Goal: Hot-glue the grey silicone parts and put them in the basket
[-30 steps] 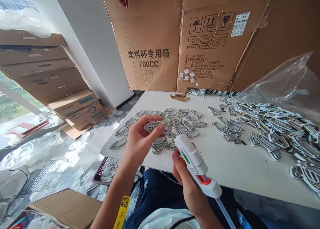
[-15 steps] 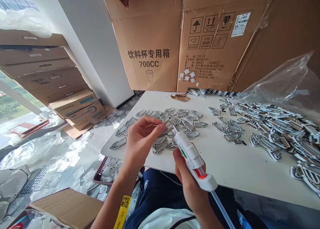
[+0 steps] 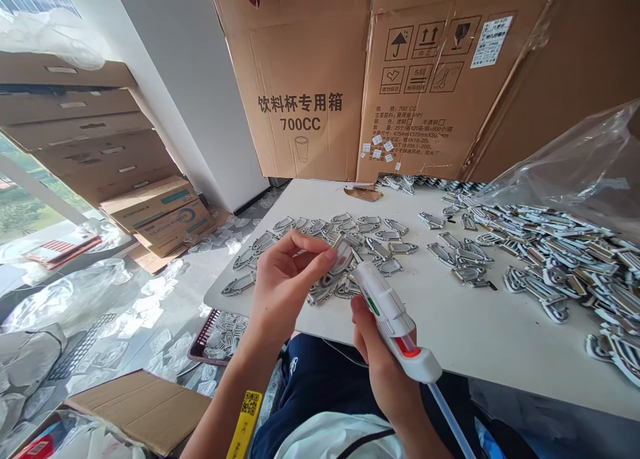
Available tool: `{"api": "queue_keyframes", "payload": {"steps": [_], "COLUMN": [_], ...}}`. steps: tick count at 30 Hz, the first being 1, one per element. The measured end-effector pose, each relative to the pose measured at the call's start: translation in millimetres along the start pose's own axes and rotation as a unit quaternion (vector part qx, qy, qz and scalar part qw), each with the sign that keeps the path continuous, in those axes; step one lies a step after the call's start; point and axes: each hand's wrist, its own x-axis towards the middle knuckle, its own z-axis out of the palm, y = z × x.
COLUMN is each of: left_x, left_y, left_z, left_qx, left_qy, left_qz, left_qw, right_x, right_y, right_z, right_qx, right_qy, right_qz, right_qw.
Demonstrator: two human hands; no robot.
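Note:
My left hand (image 3: pixel 293 279) pinches a small grey and white frame-like piece (image 3: pixel 343 255) between thumb and fingertips, above the table. Wrapped around a white glue gun (image 3: pixel 387 305) is my right hand (image 3: pixel 383 359); the gun's nozzle points up and left, close to the right side of the held piece. Whether the nozzle touches it I cannot tell. A translucent tube or stick trails from the gun's rear. Several similar pieces (image 3: pixel 390 265) lie on the white table (image 3: pixel 320 322) behind and around the hands.
A large heap of similar pieces (image 3: pixel 575 259) covers the table's right side, under clear plastic (image 3: pixel 565 159). Cardboard (image 3: pixel 310 59) stands along the back edge. Down left are a dark red basket (image 3: pixel 200 339), an open carton (image 3: pixel 140 405) and plastic bags on the floor.
The held piece is now tilted up, showing more of its flat face. The glue gun has shifted slightly right and down, its nozzle a little further from the left fingertips.

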Motion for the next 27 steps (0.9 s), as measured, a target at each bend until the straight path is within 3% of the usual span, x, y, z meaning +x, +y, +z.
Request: {"api": "queue_keyframes", "payload": {"steps": [4, 10, 27], "left_x": [-0.7, -2.4, -4.7], "left_y": [0.8, 0.0, 1.1], "left_z": [-0.1, -0.7, 1.1], "left_qx": [-0.033, -0.052, -0.005], "left_qy": [-0.013, 0.000, 0.016], "left_qz": [-0.014, -0.016, 0.035], "left_qw": [0.999, 0.999, 0.999], "right_x": [-1.5, -4.9, 0.2], "right_y": [-4.7, -9.9, -5.9], "right_z": [-2.7, -2.6, -2.4], "right_qx": [0.024, -0.010, 0.076], "right_qy": [-0.016, -0.007, 0.004], "right_qz": [0.032, 0.027, 0.053], "right_qw": [0.999, 1.000, 0.996]}}
